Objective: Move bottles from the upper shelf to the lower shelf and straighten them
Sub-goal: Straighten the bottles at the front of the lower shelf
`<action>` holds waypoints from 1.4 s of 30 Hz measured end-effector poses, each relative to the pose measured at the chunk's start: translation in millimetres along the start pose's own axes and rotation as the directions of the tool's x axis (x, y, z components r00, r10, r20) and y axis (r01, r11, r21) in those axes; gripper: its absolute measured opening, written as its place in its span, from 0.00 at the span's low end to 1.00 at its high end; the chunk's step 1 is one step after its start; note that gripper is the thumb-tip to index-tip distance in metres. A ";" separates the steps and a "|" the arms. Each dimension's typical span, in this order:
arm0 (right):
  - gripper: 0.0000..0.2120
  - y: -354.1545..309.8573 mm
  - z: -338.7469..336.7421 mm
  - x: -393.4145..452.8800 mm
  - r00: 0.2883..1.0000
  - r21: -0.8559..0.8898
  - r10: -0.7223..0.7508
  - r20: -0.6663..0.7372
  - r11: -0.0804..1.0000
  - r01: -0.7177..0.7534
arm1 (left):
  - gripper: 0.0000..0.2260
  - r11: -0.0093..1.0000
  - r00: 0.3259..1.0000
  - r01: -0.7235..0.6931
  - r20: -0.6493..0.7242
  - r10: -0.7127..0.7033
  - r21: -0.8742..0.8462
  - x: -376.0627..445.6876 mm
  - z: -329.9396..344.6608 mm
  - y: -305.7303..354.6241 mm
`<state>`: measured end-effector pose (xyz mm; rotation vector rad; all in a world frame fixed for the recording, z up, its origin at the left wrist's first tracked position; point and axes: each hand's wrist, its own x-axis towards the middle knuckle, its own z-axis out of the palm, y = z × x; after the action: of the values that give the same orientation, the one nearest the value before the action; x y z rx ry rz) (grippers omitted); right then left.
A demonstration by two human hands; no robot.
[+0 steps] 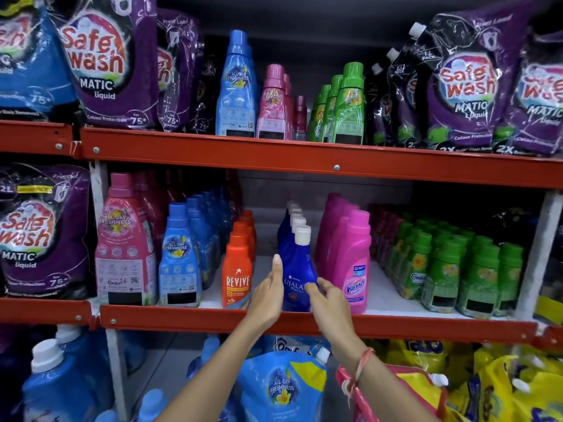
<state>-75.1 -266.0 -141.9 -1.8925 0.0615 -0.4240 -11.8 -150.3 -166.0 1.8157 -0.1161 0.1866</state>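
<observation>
Nearest the camera, two bare forearms reach up from the bottom edge. The right wrist carries a red thread band (361,365). Below the arms lie soft refill pouches: a blue pouch (281,388) marked "ALL DAY FRESHNESS", and yellow pouches (499,388) to the right.

The left hand (269,295) is held flat, fingers extended, its edge against the left side of the front blue bottle (297,277). The right hand (327,296) curls its fingers at the bottle's right side. The hands stand apart with the bottle between them; whether either grips it firmly cannot be told.

The bottle is glossy dark blue plastic with a white cap, labelled "UJALA". It stands upright at the front edge of the lower shelf (396,325), heading a row of identical bottles. Left of it stands an orange bottle (237,277) labelled "REVIVE"; right of it, a pink bottle (353,266) labelled "Vanish". Further left are light-blue and pink bottles (both marked "ALL DAY FRESHNESS"). Further right are green bottles (441,275) labelled "Comfort".

The shelves are red-painted metal beams with visible bolts over a white deck.

The upper shelf (274,155) carries a light-blue bottle (237,86), pink bottles (274,105) and green bottles (347,105), flanked by purple pouches (103,62) printed "Safe wash MATIC liquid".
</observation>
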 end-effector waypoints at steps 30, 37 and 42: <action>0.25 65.6 -79.2 54.7 0.991 0.047 0.101 -0.082 0.994 -0.098 | 0.55 0.999 0.941 0.027 0.338 -0.015 -0.032 -39.7 66.5 40.9; 0.27 80.3 -85.8 50.6 0.992 0.038 0.071 -0.104 0.997 -0.067 | 0.65 0.997 0.953 0.052 0.302 -0.031 -0.064 -27.0 69.9 35.5; 0.25 82.4 -87.8 51.6 0.992 0.018 0.049 -0.114 0.999 -0.047 | 0.60 0.998 0.947 0.048 0.320 -0.033 -0.039 -34.6 70.8 40.6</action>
<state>-41.6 -387.3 -178.2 -1.8467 0.1791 -0.4980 -48.3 -229.6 -151.1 1.7882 -0.3089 -0.1403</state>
